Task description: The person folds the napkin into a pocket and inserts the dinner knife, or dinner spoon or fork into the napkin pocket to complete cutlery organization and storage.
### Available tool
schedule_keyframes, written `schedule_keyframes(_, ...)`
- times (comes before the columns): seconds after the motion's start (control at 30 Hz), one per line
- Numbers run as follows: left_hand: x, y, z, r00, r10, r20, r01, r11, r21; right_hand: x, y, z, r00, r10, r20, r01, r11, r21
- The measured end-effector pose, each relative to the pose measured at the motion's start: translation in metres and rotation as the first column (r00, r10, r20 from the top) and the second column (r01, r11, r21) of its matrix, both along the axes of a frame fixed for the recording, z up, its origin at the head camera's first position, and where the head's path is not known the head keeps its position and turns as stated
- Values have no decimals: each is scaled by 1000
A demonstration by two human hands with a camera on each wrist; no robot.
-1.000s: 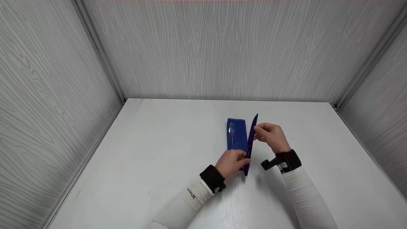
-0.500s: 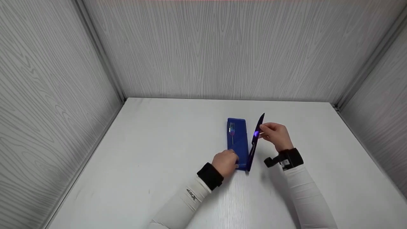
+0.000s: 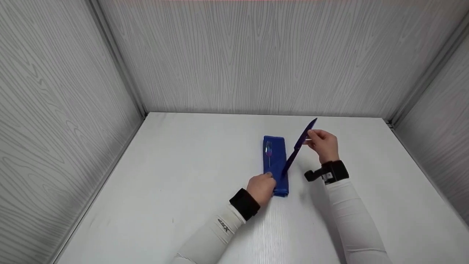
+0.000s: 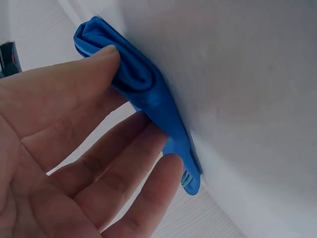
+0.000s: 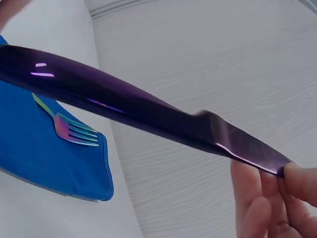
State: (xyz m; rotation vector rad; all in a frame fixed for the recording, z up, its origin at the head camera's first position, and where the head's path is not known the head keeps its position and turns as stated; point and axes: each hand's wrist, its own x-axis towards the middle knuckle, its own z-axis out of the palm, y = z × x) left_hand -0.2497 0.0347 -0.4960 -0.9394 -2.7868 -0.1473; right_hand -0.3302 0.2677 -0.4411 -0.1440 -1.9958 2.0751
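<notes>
A folded blue cloth napkin (image 3: pixel 279 150) lies lengthwise on the white table, with an iridescent fork (image 3: pixel 269 150) tucked into its fold, tines showing. At the napkin's near left edge, my left hand (image 3: pixel 261 187) pinches the cloth between thumb and fingers; the left wrist view shows the rolled napkin end (image 4: pixel 136 74) against the thumb. My right hand (image 3: pixel 324 145) pinches a dark purple knife (image 3: pixel 300 143) by its blade. The knife slants, tip up and away, handle end over the napkin's right side. In the right wrist view the knife handle (image 5: pixel 99 89) crosses in front of the napkin.
The white tabletop (image 3: pixel 198 157) runs back to a grey wood-grain wall panel (image 3: pixel 234 58). Similar panels stand at the left (image 3: pixel 55 110) and right. Black straps (image 3: pixel 244 204) with cameras sit on both wrists.
My left hand has let go of the knife handle and moved onto the napkin. The right hand has raised the knife away and tilted it, bringing its handle end over the napkin.
</notes>
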Motion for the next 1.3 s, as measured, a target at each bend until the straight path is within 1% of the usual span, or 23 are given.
schedule_keyframes(0.1, 1, 1, -1, 1000, 4, -22, -4, 1000, -3, -15, -6, 3, 997, -60, -44, 59, 998, -19)
schedule_keyframes(0.2, 2, 1, -2, 999, 5, -37, -5, 1000, -9, -29, -12, 3, 992, -105, -65, 103, 994, -31)
schedule_keyframes(0.27, 2, 1, -2, 999, 7, -43, -7, 1000, -12, -38, -16, 2, 991, -120, -66, 119, 993, -14)
schedule_keyframes(0.33, 3, 1, -3, 998, 9, -56, -9, 1000, -9, -46, -20, 1, 992, -116, -56, 117, 993, 15)
schedule_keyframes(0.43, 3, 1, -3, 998, 10, -68, -10, 1000, -7, -56, -24, -1, 996, -86, -30, 88, 993, 78)
schedule_keyframes(0.6, 4, 1, -5, 994, 2, -110, -1, 1000, 5, -70, -25, -4, 998, -26, 52, 16, 982, 186)
schedule_keyframes(0.77, 3, 1, -6, 990, 2, -138, 0, 1000, 13, -78, -29, -6, 993, 32, 115, -63, 959, 277)
schedule_keyframes(0.87, 3, 1, -6, 991, 8, -137, -7, 1000, 8, -79, -33, -8, 986, 72, 149, -115, 947, 300)
schedule_keyframes(1.0, 3, 2, -5, 993, 7, -120, -7, 1000, -1, -79, -37, -18, 974, 106, 202, -176, 911, 373)
schedule_keyframes(1.1, 4, 3, -4, 994, 3, -111, -4, 1000, -6, -77, -38, -29, 962, 116, 248, -219, 870, 443)
schedule_keyframes(1.3, 4, 5, -5, 993, 3, -120, -5, 1000, -20, -71, -37, -43, 926, 148, 347, -316, 808, 497)
